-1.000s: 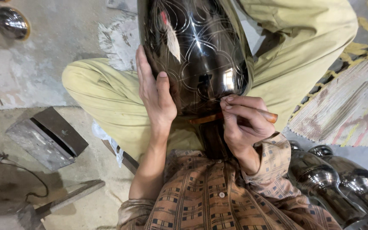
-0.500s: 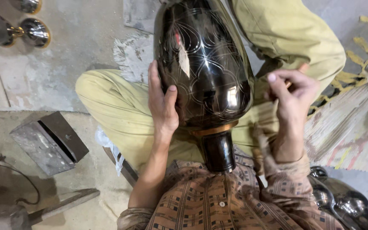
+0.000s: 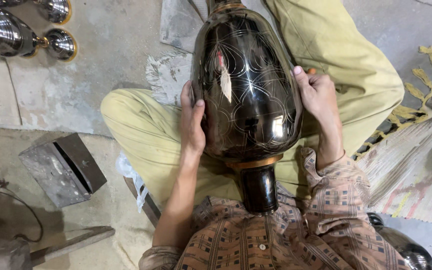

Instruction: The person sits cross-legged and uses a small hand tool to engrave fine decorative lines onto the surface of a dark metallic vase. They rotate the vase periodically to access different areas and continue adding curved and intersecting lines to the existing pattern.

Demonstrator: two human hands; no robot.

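Grey concrete floor, stained and patched, lies under a person sitting cross-legged in yellow-green trousers and a brown checked shirt. Across the lap rests one large glossy black metal vase, engraved with thin silver leaf-shaped lines; its narrow neck with a copper-coloured band points toward the person's chest and its body reaches away over the knees.

Both hands grasp this vase. The left hand lies flat against its left flank, fingers spread along the curve. The right hand presses its right flank, thumb on the shiny surface. Half a second ago the right hand was lifted clear of the vase with fingers pinched together, and a second ago it sat curled at the neck; now it has come down onto the body, so the vase is clasped from both sides. The left hand has kept its hold throughout.

Outward, one pale fringed cloth lies under the vase's far end. One grey metal box with a slot sits on the floor to the left, with one hammer near the bottom edge. Two polished silver vessels with gold-coloured rims lie at top left, and one more shiny dark vessel shows at bottom right. One striped woven mat with yellow fringe lies to the right.
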